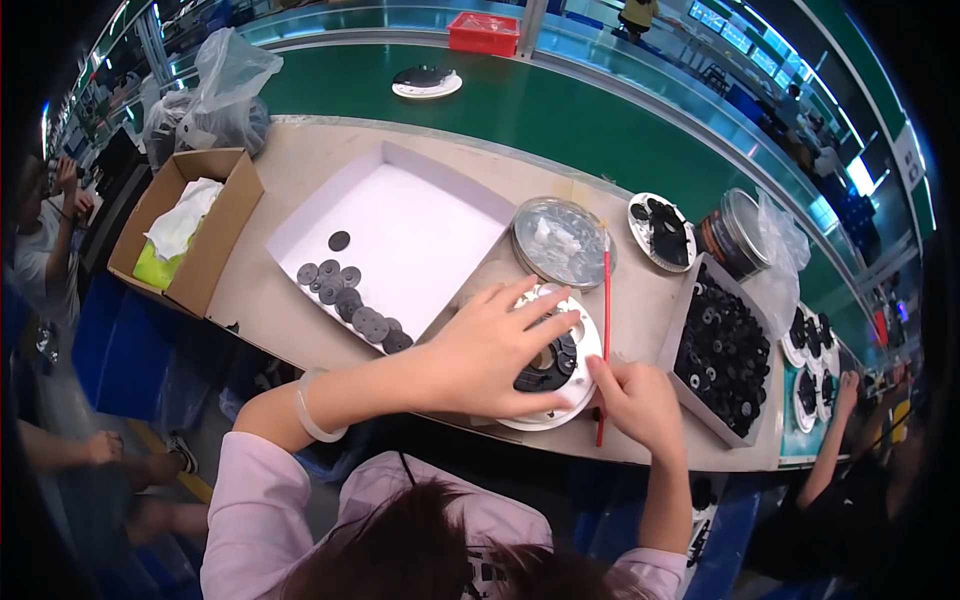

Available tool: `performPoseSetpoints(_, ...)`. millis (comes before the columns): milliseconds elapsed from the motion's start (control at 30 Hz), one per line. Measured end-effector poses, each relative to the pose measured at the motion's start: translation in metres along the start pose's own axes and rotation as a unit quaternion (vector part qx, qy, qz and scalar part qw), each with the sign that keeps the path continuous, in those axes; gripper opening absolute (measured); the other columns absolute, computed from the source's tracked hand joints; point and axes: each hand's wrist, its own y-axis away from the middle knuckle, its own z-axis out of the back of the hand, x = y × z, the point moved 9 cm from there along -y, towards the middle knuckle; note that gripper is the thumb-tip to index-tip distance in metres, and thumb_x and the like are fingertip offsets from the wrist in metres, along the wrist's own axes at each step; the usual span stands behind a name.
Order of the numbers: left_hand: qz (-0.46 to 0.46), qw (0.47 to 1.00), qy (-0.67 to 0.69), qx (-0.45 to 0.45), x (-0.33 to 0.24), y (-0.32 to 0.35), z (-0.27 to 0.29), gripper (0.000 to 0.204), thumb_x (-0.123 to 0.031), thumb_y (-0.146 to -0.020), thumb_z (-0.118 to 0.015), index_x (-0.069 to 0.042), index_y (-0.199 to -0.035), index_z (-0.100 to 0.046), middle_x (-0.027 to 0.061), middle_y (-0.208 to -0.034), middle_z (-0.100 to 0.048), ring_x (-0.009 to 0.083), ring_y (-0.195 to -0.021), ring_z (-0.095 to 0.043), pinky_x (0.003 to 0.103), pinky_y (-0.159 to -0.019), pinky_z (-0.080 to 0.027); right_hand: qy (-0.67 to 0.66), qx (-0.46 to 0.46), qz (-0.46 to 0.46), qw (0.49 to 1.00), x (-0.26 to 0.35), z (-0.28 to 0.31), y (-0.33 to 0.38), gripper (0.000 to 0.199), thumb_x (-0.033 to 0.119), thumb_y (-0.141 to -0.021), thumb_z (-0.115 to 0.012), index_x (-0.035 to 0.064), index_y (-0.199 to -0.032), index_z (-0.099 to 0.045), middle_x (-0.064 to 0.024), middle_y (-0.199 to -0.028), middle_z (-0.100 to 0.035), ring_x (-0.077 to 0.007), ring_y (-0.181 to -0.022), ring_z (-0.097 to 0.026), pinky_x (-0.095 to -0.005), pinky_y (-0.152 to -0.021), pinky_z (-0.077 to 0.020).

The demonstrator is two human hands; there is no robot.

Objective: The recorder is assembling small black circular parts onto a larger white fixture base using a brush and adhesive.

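Note:
A white round plate (583,388) with black gears (560,362) on it sits at the table's near edge. Across its left side lies my left hand (505,350), fingers spread over the gears, hiding part of them. At the plate's right rim is my right hand (642,402), its fingers curled and thumb against the edge. A long thin red stick (607,300) runs past the plate and partly behind the right hand. Whether those fingers grip the stick or something smaller is hidden. Beyond the plate stands a round tin (562,240) holding a pale, clear substance.
Black gears lie in a white tray (400,215) to the left; a box (668,372) of small black parts stands right. A cardboard box (215,245), another gear plate (662,232), a can (735,235) and plastic bags surround them. A co-worker's hand (848,393) is far right.

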Motion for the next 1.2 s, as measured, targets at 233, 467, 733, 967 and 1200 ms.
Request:
performPoseSetpoints(233,0.014,0.997,-0.019,0.073,-0.006,0.004,-0.016,0.071,-0.045,-0.07,-0.063,-0.001,-0.123,-0.044,0.0193,-0.128,-0.042,0.0421,-0.115,-0.04,0.047,-0.091,-0.036,-0.035,-0.149,0.033,0.988,0.033,0.07,-0.027,0.028,0.019,-0.081,-0.061,-0.0038,-0.065,-0.057,-0.0055,-0.047,-0.049,-0.0077,-0.041,-0.046,-0.0255,-0.041,-0.0342)
performPoseSetpoints(467,0.073,0.982,0.102,0.138,-0.002,0.003,-0.017,0.054,-0.037,-0.062,-0.065,0.005,-0.095,-0.058,0.022,-0.097,-0.058,0.0385,-0.09,-0.054,0.045,-0.08,-0.044,0.001,-0.001,0.299,0.954,0.176,0.011,-0.082,0.015,0.013,-0.072,-0.066,0.0041,-0.084,-0.065,-0.0091,-0.069,-0.063,-0.0172,-0.061,-0.06,-0.0271,-0.058,-0.0452)
performPoseSetpoints(733,0.069,0.996,0.052,0.025,-0.001,0.011,-0.019,0.056,-0.035,-0.06,-0.067,0.002,-0.1,-0.057,0.0193,-0.103,-0.055,0.0371,-0.102,-0.047,0.054,-0.09,-0.033,0.124,0.163,0.405,0.891,0.241,-0.094,-0.115,0.023,0.013,-0.075,-0.062,0.0117,-0.097,-0.065,-0.0076,-0.083,-0.065,-0.0231,-0.077,-0.062,-0.0336,-0.071,-0.0479)
performPoseSetpoints(967,0.063,0.995,0.08,-0.001,0.005,0.022,-0.023,0.063,-0.037,-0.063,-0.066,0.0,-0.113,-0.051,0.0182,-0.112,-0.05,0.0387,-0.108,-0.041,0.053,-0.091,-0.032,0.066,0.163,0.444,0.879,0.253,-0.13,-0.121,0.019,0.015,-0.073,-0.064,0.0093,-0.091,-0.061,-0.0071,-0.086,-0.058,-0.0243,-0.082,-0.059,-0.0345,-0.073,-0.047)
performPoseSetpoints(1200,0.06,0.992,0.082,0.072,-0.001,0.015,-0.031,0.067,-0.041,-0.065,-0.066,0.0,-0.115,-0.049,0.0172,-0.114,-0.049,0.0359,-0.106,-0.043,0.051,-0.086,-0.034,-0.027,0.212,0.346,0.914,0.243,-0.1,-0.138,0.015,0.009,-0.069,-0.068,0.0012,-0.08,-0.061,-0.01,-0.077,-0.063,-0.019,-0.069,-0.061,-0.0294,-0.063,-0.0474)
